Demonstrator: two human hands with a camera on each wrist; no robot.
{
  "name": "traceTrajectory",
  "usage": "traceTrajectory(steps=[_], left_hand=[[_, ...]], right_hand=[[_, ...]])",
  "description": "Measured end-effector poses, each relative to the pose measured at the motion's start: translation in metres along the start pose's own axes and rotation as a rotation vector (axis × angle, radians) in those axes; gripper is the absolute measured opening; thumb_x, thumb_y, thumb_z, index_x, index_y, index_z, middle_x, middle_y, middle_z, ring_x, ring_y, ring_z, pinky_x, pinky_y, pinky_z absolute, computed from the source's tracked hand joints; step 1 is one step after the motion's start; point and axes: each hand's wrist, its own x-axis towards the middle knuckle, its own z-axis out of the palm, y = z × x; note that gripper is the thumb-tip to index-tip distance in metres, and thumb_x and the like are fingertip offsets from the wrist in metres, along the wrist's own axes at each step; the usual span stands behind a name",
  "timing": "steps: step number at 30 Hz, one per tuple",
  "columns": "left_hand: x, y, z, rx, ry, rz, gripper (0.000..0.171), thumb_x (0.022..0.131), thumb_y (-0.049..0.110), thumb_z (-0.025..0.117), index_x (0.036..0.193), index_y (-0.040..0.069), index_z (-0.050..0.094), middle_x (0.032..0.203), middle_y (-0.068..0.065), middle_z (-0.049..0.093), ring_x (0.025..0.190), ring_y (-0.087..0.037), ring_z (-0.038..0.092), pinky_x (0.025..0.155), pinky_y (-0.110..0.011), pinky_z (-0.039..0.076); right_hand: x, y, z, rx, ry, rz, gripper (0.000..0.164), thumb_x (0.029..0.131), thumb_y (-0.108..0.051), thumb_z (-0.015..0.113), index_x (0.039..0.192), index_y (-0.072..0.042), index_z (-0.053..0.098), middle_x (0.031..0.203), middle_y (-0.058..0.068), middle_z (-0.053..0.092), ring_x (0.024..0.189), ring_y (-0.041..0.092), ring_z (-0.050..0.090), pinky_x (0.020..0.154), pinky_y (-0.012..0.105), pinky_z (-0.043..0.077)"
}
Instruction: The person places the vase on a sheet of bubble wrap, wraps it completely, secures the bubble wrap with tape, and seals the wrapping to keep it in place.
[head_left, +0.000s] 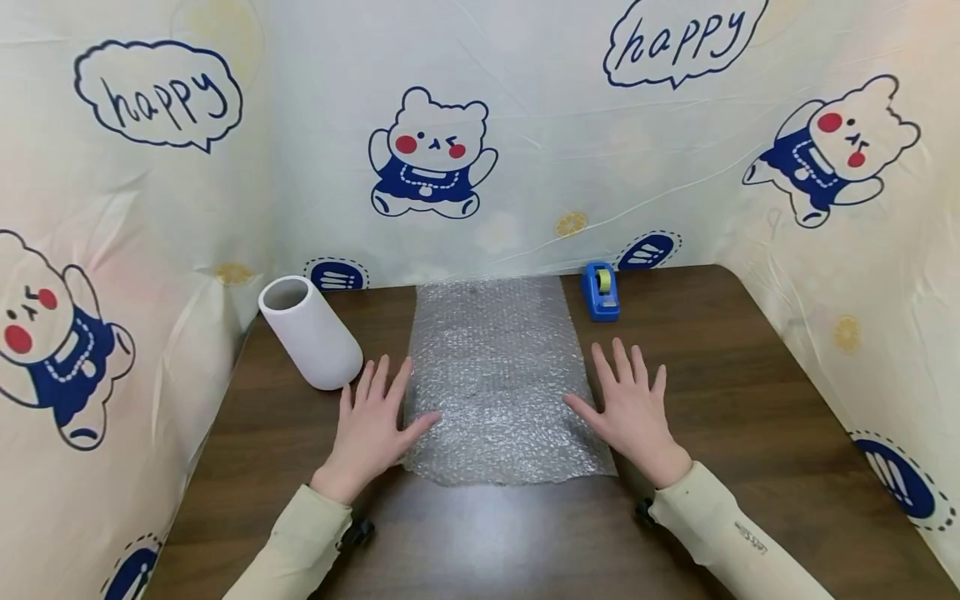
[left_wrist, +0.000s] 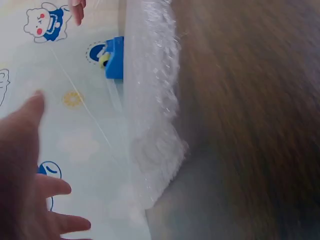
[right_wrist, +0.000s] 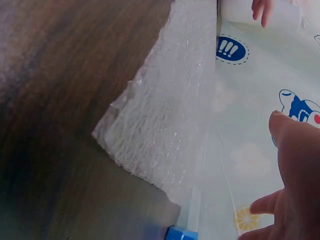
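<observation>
A sheet of clear bubble wrap (head_left: 498,375) lies flat down the middle of the brown table. My left hand (head_left: 371,433) is spread with straight fingers over its left edge, the thumb above the sheet. On the other side my right hand (head_left: 633,417) is spread the same way, its thumb tip over the right edge. Neither hand holds anything; whether they touch the sheet cannot be told. A white vase (head_left: 318,342) stands just beyond the left fingertips. The blue tape dispenser (head_left: 601,292), with a yellowish roll, sits past the right fingertips.
The dark wooden table (head_left: 750,400) has its back edge against a printed cloth (head_left: 540,167) with bears and "happy" bubbles. Cloth also hangs along the left and right sides of the table.
</observation>
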Motion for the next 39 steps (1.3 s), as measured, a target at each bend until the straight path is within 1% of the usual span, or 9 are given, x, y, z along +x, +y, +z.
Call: traceTrajectory(steps=[3,6,11,15,19,23,29,33,39], left_hand=[[0.001,-0.003,-0.003,-0.063,0.12,0.032,0.08,0.094,0.06,0.066,0.152,0.007,0.051,0.154,-0.025,0.047,0.142,-0.046,0.04,0.11,-0.071,0.032],[0.002,-0.008,-0.01,-0.128,0.305,0.071,0.056,0.095,0.042,0.073,0.133,0.001,0.064,0.131,-0.024,0.063,0.119,-0.044,0.058,0.095,-0.063,0.046],[0.005,-0.021,-0.03,-0.216,0.619,0.072,0.029,0.091,0.022,0.078,0.103,-0.001,0.067,0.097,-0.02,0.067,0.091,-0.039,0.061,0.079,-0.051,0.048],[0.008,-0.033,-0.044,-0.28,0.778,-0.013,0.036,0.089,0.021,0.079,0.102,-0.005,0.057,0.095,-0.023,0.055,0.09,-0.039,0.052,0.079,-0.043,0.039],[0.012,-0.045,-0.053,-0.325,0.86,-0.136,0.061,0.086,0.028,0.083,0.124,-0.006,0.049,0.116,-0.026,0.048,0.106,-0.038,0.045,0.09,-0.04,0.033],[0.016,-0.056,-0.061,-0.389,0.806,-0.272,0.091,0.085,0.037,0.085,0.152,0.003,0.034,0.142,-0.023,0.04,0.126,-0.033,0.039,0.107,-0.042,0.032],[0.027,-0.074,-0.074,-0.543,0.562,-0.462,0.105,0.087,0.048,0.081,0.163,0.015,0.018,0.161,-0.014,0.029,0.147,-0.027,0.031,0.121,-0.047,0.027],[0.035,-0.084,-0.078,-0.59,0.48,-0.496,0.099,0.087,0.05,0.08,0.161,0.018,0.024,0.158,-0.011,0.038,0.143,-0.028,0.039,0.119,-0.053,0.031],[0.041,-0.086,-0.079,-0.602,0.452,-0.498,0.096,0.087,0.052,0.079,0.16,0.018,0.027,0.154,-0.011,0.041,0.141,-0.029,0.041,0.116,-0.057,0.034]], right_hand=[[0.0,0.001,0.0,-0.001,0.027,-0.019,0.089,0.091,-0.066,0.065,0.153,-0.004,0.048,0.15,0.031,0.047,0.138,0.054,0.042,0.107,0.079,0.027],[0.001,0.001,0.0,0.016,0.051,-0.046,0.075,0.092,-0.058,0.068,0.137,0.001,0.059,0.127,0.028,0.061,0.115,0.048,0.057,0.097,0.067,0.044],[0.002,0.0,-0.002,0.052,0.073,-0.075,0.046,0.097,-0.04,0.07,0.115,0.003,0.069,0.102,0.019,0.067,0.09,0.035,0.061,0.076,0.05,0.053],[0.0,-0.001,-0.001,0.05,0.068,-0.077,0.038,0.098,-0.033,0.07,0.112,0.002,0.07,0.098,0.016,0.068,0.086,0.032,0.062,0.072,0.047,0.054],[-0.002,-0.001,0.001,0.028,0.061,-0.081,0.034,0.098,-0.031,0.069,0.11,0.001,0.071,0.096,0.015,0.068,0.082,0.029,0.061,0.069,0.045,0.055],[-0.002,0.0,0.002,0.015,0.064,-0.093,0.031,0.098,-0.029,0.07,0.11,0.0,0.072,0.095,0.014,0.069,0.078,0.028,0.061,0.066,0.043,0.055],[-0.002,0.002,0.004,0.015,0.063,-0.113,0.031,0.098,-0.029,0.071,0.109,0.0,0.073,0.096,0.014,0.07,0.08,0.029,0.063,0.066,0.044,0.055],[-0.002,0.002,0.004,0.013,0.06,-0.117,0.032,0.097,-0.029,0.072,0.11,0.001,0.073,0.096,0.015,0.07,0.081,0.03,0.064,0.066,0.044,0.056],[-0.001,0.002,0.004,0.009,0.057,-0.117,0.033,0.097,-0.029,0.072,0.11,0.001,0.074,0.099,0.016,0.072,0.085,0.032,0.066,0.069,0.046,0.057]])
